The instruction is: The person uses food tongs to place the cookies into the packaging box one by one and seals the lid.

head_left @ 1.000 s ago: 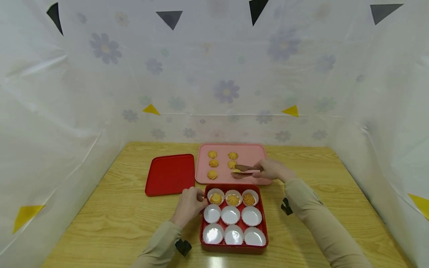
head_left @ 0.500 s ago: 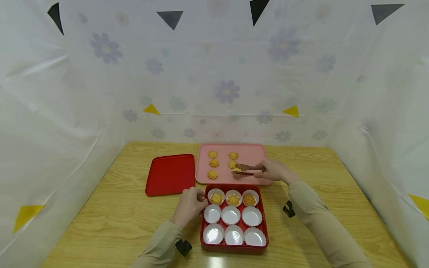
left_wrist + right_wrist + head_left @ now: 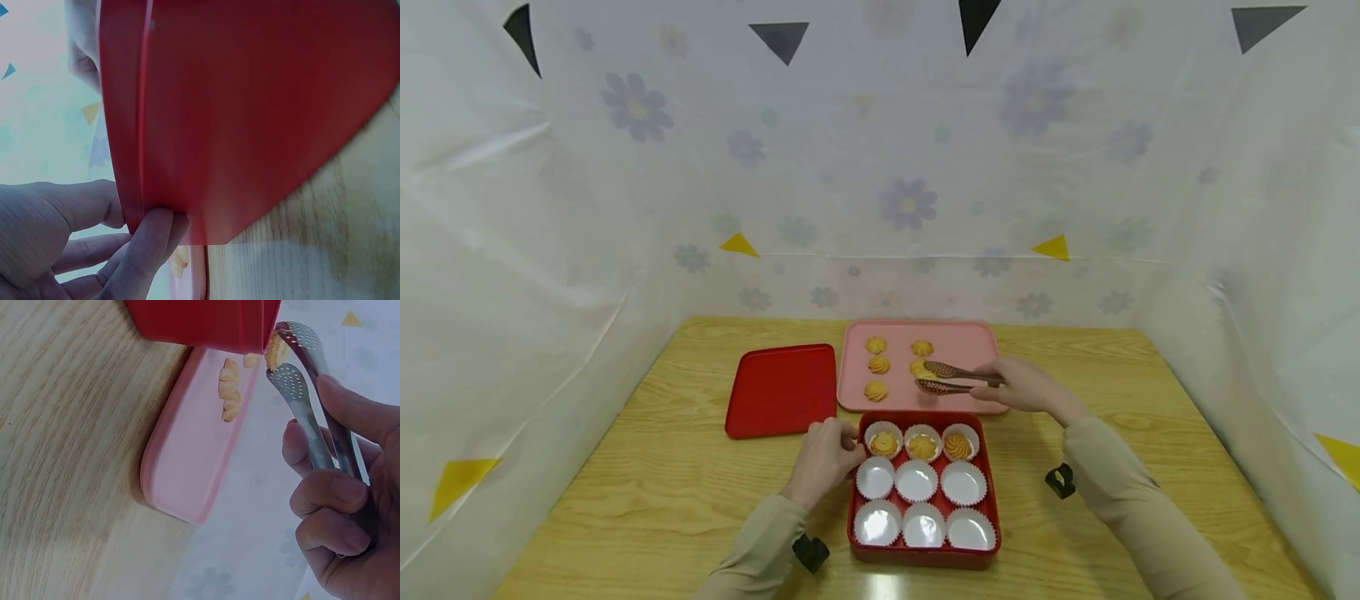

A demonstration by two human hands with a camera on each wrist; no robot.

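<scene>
My right hand [image 3: 1026, 387] grips brown metal tongs [image 3: 955, 375] over the pink tray [image 3: 958, 337]. In the right wrist view the perforated tips of the tongs pinch a piped butter cookie [image 3: 276, 352], lifted off the tray. My left hand [image 3: 825, 460] pinches the upper left side of a red square box [image 3: 925, 560]; in the left wrist view its fingers [image 3: 144, 250] press the outer wall near a corner. White paper cups [image 3: 916, 482] line the box in rows. The back row holds cookies [image 3: 922, 447], one per cup; the other cups hold none.
Several more cookies [image 3: 876, 390] lie on the pink tray behind the box. Left of the tray, a flat red lid [image 3: 782, 392] lies on the wooden table [image 3: 647, 500]. A white flowered sheet [image 3: 880, 150] encloses the back and sides.
My right hand has drawn back slightly to the right, and the tongs have come up a little with a cookie between their tips. The left hand and the box have stayed still.
</scene>
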